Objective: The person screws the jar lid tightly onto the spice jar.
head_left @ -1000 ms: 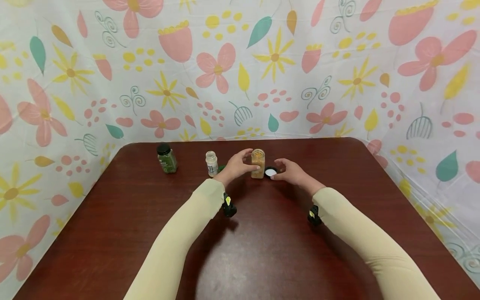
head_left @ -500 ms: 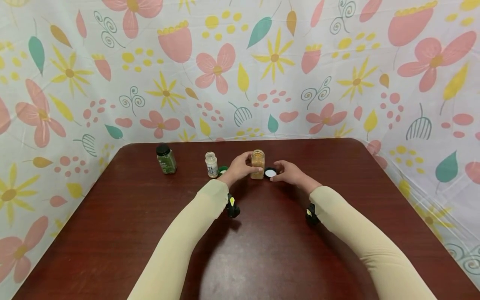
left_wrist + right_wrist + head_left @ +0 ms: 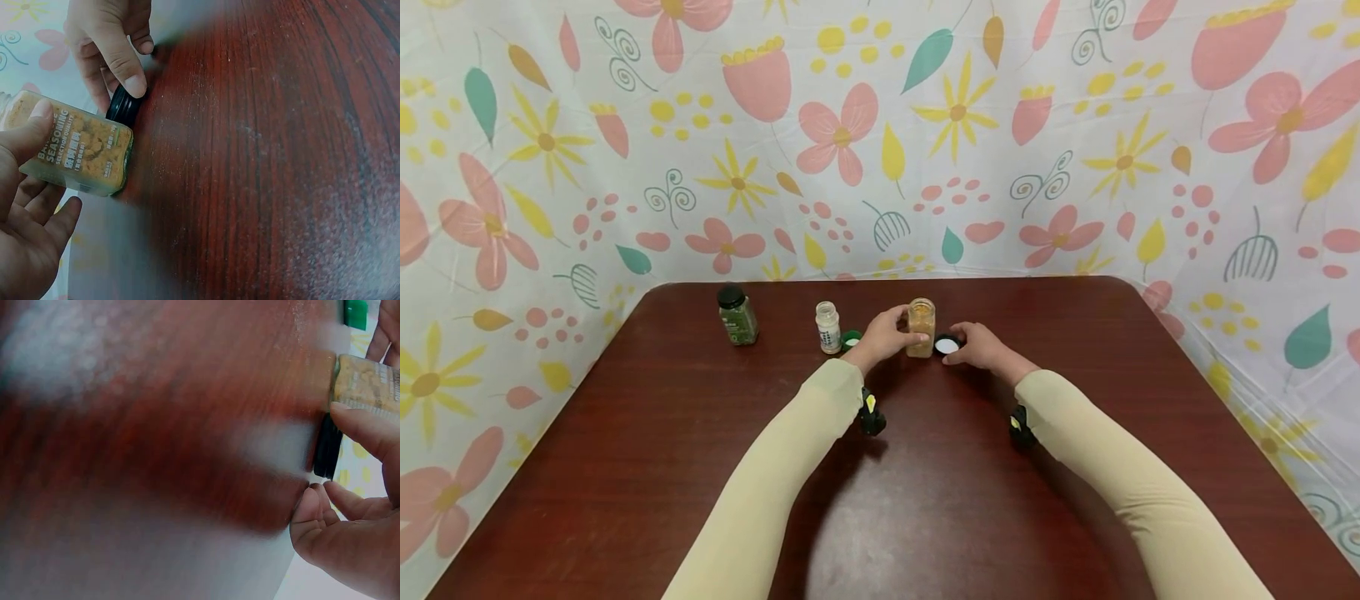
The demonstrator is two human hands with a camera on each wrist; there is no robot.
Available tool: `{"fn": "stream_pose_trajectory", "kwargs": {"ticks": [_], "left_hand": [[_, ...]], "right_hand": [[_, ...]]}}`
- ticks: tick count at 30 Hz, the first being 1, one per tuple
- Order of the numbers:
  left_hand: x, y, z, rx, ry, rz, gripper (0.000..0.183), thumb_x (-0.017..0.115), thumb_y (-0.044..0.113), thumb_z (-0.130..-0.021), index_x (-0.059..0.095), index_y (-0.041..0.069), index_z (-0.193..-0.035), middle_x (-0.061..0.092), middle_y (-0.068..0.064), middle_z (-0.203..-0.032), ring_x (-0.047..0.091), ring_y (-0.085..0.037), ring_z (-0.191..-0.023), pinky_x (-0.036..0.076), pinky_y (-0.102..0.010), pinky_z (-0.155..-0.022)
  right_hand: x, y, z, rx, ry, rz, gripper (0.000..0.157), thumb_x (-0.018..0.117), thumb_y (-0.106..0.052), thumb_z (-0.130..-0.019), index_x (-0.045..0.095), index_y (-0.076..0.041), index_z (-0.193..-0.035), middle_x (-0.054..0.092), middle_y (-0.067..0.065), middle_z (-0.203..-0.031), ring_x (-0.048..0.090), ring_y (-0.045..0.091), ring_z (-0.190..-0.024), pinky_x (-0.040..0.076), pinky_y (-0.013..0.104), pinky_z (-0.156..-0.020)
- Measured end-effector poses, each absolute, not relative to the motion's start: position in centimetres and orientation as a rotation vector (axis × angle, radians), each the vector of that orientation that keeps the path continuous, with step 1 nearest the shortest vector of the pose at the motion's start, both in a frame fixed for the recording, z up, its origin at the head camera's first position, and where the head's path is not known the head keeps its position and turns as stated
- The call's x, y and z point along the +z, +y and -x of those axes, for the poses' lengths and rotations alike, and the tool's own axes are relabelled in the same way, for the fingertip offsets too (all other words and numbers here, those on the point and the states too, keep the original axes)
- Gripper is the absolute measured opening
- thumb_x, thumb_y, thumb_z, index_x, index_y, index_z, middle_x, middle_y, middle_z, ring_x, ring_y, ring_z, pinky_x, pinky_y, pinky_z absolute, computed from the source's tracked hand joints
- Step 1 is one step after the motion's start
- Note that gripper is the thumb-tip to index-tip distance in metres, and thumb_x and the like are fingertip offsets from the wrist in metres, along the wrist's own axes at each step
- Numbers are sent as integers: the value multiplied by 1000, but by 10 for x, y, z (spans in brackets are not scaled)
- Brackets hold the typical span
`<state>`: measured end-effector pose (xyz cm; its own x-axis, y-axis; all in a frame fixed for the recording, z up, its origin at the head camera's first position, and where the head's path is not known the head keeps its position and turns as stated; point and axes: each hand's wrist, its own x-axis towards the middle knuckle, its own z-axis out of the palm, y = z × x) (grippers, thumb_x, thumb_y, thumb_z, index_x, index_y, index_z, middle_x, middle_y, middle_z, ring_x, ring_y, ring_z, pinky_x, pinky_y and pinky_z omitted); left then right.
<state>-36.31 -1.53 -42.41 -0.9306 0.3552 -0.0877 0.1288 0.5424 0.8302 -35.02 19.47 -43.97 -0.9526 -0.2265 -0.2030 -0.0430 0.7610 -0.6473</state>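
My left hand (image 3: pixel 883 336) grips a square clear glass seasoning jar (image 3: pixel 922 320) of orange-yellow powder, thumb across its label and fingers behind. The jar stands lidless and upright toward the back of the table. Right beside its base lies a round black lid (image 3: pixel 947 345), white inside facing up. My right hand (image 3: pixel 983 347) pinches this lid at its edge: in the left wrist view the thumb lies on the lid's black side (image 3: pixel 125 107), and in the right wrist view the thumb and forefinger are at its opposite edges.
Left of my left hand stand an uncapped white-labelled bottle (image 3: pixel 828 328) and a green lid (image 3: pixel 852 338). Farther left is a jar of green herbs (image 3: pixel 737 317) with its black lid on. A flower-patterned curtain (image 3: pixel 880 167) hangs behind the dark red table (image 3: pixel 925 500).
My right hand has moved slightly left, closer around the black lid. My left hand has shifted a little to the right, showing more of the green lid; the jar stays in its grip.
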Motion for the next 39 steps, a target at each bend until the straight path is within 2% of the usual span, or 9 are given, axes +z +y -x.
{"fn": "stream_pose_trajectory", "kwargs": {"ticks": [6, 14, 21, 29, 39], "left_hand": [[-421, -15, 362, 1275, 2562, -416, 73, 72, 28, -98, 37, 5, -158, 55, -15, -151, 52, -30, -143, 43, -46, -118], [-417, -13, 360, 1209, 2604, -436, 73, 71, 29, -98, 37, 3, -158, 56, -16, -150, 53, -30, -142, 43, -45, -118], [-416, -15, 358, 1218, 2596, -441, 71, 72, 27, -98, 40, 3, -156, 58, -17, -148, 55, -31, -139, 44, -45, -117], [-416, -17, 358, 1186, 2590, -473, 70, 71, 29, -98, 40, 4, -156, 58, -16, -148, 54, -31, -140, 44, -46, -117], [-417, -19, 356, 1195, 2596, -479, 68, 72, 27, -98, 43, 4, -154, 60, -16, -145, 56, -31, -138, 45, -46, -117]], "right_hand": [[-440, 194, 351, -926, 2717, 218, 71, 74, -14, -92, 41, 12, -149, 51, 36, -141, 53, 44, -127, 47, 52, -108], [-442, 195, 353, -872, 2773, 259, 60, 74, -13, -91, 51, 15, -139, 59, 34, -128, 59, 34, -103, 52, 44, -93], [-442, 193, 351, -871, 2765, 228, 60, 73, -14, -93, 50, 15, -140, 57, 34, -133, 58, 36, -110, 52, 48, -98], [-439, 193, 348, -885, 2785, 219, 58, 72, -15, -94, 50, 14, -139, 58, 34, -132, 60, 38, -111, 52, 49, -96], [-439, 191, 345, -950, 2775, 183, 55, 70, -16, -96, 50, 11, -140, 57, 32, -135, 58, 37, -114, 51, 50, -101]]}}
